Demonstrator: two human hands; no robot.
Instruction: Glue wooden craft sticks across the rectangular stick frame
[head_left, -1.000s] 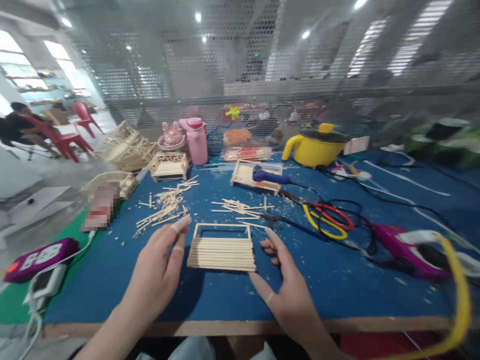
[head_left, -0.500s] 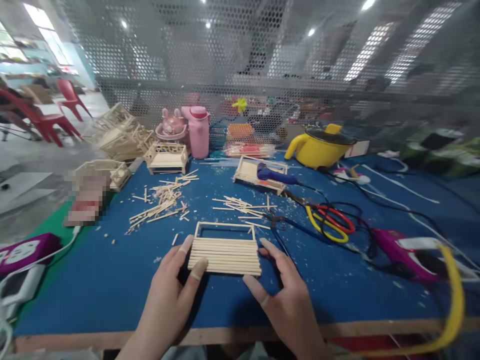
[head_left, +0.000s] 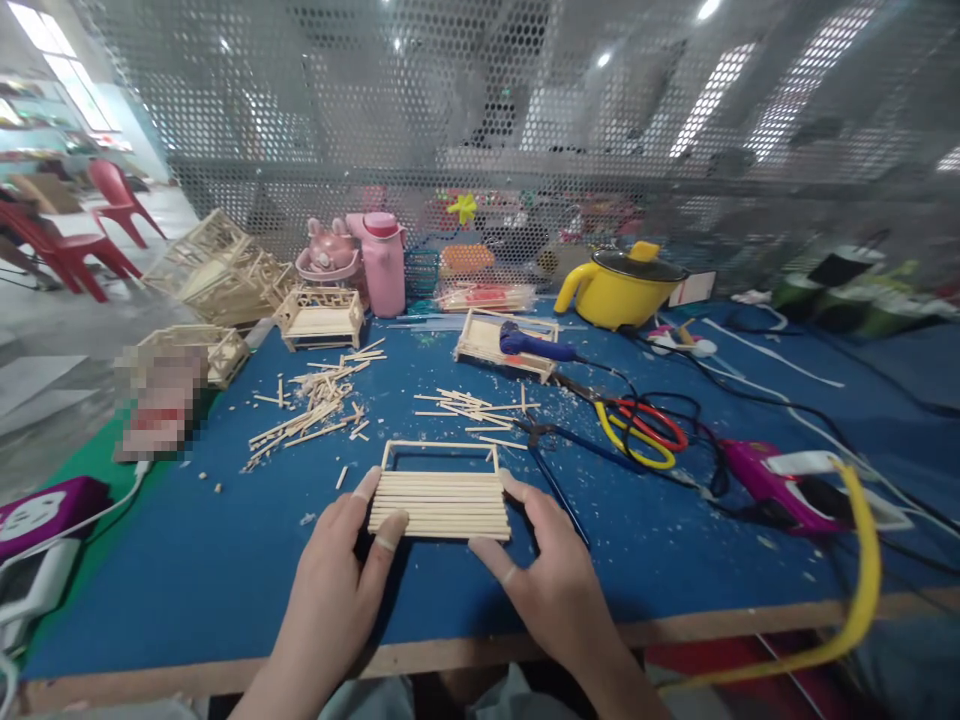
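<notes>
A small wooden-stick frame [head_left: 442, 503], slatted in front with a raised bar at its back, lies between my hands. My left hand [head_left: 349, 545] grips its left end, the thumb on top of the slats and the fingers along the side. At the right end, my right hand [head_left: 544, 555] has its thumb at the front corner and its forefinger against the side edge. The fingertips wear pale covers. Loose sticks [head_left: 472, 408] are scattered behind the frame, and blue-handled cutting pliers [head_left: 551, 435] lie behind my right hand.
A blue glue gun [head_left: 536, 345] rests on another stick piece. Scissors [head_left: 645, 430], a yellow pot [head_left: 622, 290], a purple power strip [head_left: 780, 490] and cables occupy the right. More sticks [head_left: 319, 405], finished stick furniture [head_left: 319, 318] and a pink bottle [head_left: 384, 265] stand left. Perforated metal [head_left: 450, 110] closes the back.
My right hand has closed in on the frame's right end, its fingers and thumb now against it. The whole view has shifted slightly.
</notes>
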